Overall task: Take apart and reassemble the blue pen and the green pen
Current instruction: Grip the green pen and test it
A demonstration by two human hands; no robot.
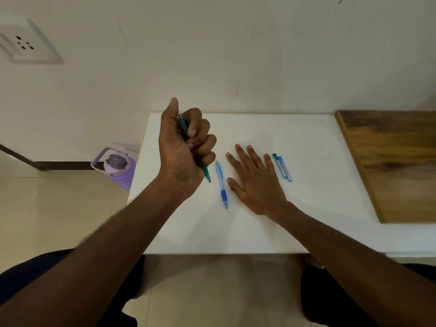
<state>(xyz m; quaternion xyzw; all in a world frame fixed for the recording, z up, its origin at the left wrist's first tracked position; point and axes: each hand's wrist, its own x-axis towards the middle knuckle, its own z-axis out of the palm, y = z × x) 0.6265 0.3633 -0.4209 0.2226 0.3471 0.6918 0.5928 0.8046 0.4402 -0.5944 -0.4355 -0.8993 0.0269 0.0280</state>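
Observation:
My left hand (184,149) is raised above the white table (306,142) in a fist around the green pen (206,172). The pen's tip points down and toward me, and its clear top end sticks out beside my thumb. The blue pen (221,182) lies whole on the table between my two hands, tip toward me. My right hand (254,180) rests flat on the table just right of it, fingers spread, holding nothing.
Two small lead cases, one green and one blue (283,167), lie side by side right of my right hand. A wooden board (396,161) covers the table's right end. A purple water bottle (118,167) stands on the floor at the left.

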